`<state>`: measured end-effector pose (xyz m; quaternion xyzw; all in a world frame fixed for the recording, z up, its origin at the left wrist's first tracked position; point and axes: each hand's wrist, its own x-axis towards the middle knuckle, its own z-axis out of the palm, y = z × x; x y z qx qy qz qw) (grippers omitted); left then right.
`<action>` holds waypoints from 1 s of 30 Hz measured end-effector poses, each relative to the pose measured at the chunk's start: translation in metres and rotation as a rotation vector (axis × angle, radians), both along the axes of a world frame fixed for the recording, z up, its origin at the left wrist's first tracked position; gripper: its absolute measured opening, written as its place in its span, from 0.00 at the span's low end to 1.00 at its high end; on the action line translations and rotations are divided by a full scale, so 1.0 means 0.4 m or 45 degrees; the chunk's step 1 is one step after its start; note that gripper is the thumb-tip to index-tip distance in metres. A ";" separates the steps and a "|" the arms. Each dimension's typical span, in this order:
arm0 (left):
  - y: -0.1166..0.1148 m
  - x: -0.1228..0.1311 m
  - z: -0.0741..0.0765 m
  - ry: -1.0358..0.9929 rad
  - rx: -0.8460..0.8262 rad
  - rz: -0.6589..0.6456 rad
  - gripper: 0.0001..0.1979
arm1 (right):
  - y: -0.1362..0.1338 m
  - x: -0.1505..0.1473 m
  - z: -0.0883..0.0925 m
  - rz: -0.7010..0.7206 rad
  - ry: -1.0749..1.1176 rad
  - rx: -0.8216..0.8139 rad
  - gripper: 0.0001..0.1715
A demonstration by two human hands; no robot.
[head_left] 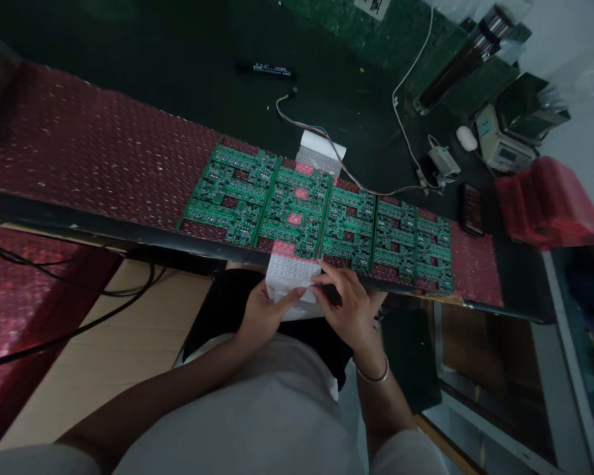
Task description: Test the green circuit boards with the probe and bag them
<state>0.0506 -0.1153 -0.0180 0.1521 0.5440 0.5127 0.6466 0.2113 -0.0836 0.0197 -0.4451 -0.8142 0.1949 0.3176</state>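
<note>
My left hand [264,313] grips the left side of a white label sheet [292,272] that hangs over the table's front edge, its thumb lying across the front. At the sheet's right edge my right hand [344,300] pinches with thumb and fingers; whether a single label is lifted there is too small to tell. Rows of small rectangles show on the sheet. It appears to run beneath the second green circuit board panel [297,204], with its white rolled end [323,144] showing behind. Several such panels lie side by side, including a larger-looking left one [230,191].
Red bubble wrap [103,145] lies under the panels. Behind them are a black marker [267,69] and a thin wire cable [321,128]. To the right are a phone [472,210], a red bubble-wrap stack [549,201], a white adapter [444,160] and a dark flask [460,63].
</note>
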 end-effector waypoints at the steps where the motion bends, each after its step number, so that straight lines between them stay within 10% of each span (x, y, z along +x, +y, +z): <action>1: 0.000 0.002 -0.001 0.004 0.004 0.005 0.24 | 0.001 -0.001 0.000 -0.002 -0.001 -0.013 0.29; 30: -0.007 0.006 -0.005 -0.005 -0.001 0.008 0.25 | -0.012 -0.002 0.013 -0.058 0.068 0.032 0.32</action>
